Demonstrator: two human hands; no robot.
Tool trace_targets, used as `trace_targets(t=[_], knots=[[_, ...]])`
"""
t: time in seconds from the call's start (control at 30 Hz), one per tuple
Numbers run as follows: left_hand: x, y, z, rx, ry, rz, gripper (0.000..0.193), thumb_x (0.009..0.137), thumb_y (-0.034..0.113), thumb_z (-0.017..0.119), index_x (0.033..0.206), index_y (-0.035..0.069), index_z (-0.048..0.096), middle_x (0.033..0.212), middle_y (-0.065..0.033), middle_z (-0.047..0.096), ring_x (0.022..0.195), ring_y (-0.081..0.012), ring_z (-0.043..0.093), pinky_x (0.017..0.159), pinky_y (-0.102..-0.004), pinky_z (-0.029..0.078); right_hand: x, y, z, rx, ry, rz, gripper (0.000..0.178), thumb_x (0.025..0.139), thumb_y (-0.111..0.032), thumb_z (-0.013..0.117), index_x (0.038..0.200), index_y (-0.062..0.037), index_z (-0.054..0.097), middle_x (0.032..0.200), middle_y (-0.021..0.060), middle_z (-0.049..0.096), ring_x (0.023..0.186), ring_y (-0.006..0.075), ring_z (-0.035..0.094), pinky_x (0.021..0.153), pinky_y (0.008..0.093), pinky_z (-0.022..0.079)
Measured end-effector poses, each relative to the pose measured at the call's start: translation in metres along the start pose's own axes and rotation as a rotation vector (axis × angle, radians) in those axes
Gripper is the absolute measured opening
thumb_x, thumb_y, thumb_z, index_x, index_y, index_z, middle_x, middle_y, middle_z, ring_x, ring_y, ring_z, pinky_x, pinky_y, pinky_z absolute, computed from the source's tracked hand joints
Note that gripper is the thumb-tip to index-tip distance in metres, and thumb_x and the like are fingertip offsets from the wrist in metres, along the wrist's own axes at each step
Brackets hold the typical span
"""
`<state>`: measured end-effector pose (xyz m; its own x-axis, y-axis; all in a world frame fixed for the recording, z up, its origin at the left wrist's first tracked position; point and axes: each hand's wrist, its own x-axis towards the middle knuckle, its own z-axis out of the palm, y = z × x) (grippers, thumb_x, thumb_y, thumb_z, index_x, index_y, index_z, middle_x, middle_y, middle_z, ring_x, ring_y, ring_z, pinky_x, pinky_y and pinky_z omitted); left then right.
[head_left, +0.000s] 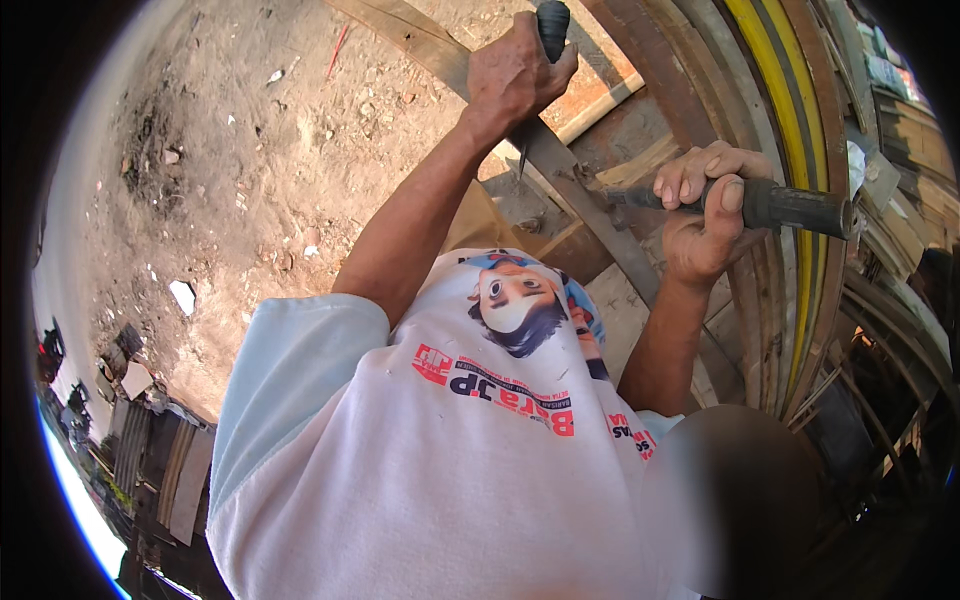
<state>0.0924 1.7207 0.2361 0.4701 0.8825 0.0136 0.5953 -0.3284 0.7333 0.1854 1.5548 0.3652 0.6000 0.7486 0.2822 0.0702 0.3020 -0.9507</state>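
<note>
White printed shirt [430,500] sits nearest the camera, filling the lower middle; a blurred dark shape [745,500] covers part of its right side, kind unclear. Bare dirt ground [240,190] spreads across the left. Long boards [690,80] lie side by side at the right, with a yellow-striped strip [815,200] among them. Narrow plank [557,158] slants down toward the shirt, between the spots where both hands work. Right hand [700,235] is wrapped around a black tube-like handle [800,208], hollow end pointing right; far end is at the plank, contact unclear. Left hand [515,75], above the plank, is closed around a dark-handled pointed tool [553,28], its thin spike [522,155] aimed down; can't tell if the tip touches wood. White chip [183,297] lies on the dirt, far left.
</note>
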Motion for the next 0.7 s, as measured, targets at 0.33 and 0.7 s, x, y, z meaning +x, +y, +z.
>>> trace_targets(t=[0.33,0.7], knots=[[-0.026,-0.048,0.006,0.221,-0.030,0.376,0.047,0.091,0.047,0.065,0.109,0.004,0.060,0.075,-0.0162,0.070,0.077,-0.0342,0.070,0.111,-0.0455,0.038,-0.006,-0.079,-0.019,-0.117,0.207,-0.020,0.035,0.105,-0.025,0.051,0.076,-0.0112,0.041,0.058,0.0004,0.038,0.045,0.0125,0.038,0.046,0.0305,0.041],[-0.016,-0.043,0.008,0.283,-0.102,0.333,0.046,0.086,0.046,0.064,0.101,0.003,0.066,0.076,-0.0204,0.073,0.077,-0.0328,0.073,0.104,-0.0447,0.041,-0.018,-0.081,0.015,-0.138,0.219,-0.138,0.036,0.103,-0.017,0.060,0.071,-0.0132,0.043,0.054,-0.0031,0.040,0.043,0.0082,0.040,0.047,0.0270,0.040]])
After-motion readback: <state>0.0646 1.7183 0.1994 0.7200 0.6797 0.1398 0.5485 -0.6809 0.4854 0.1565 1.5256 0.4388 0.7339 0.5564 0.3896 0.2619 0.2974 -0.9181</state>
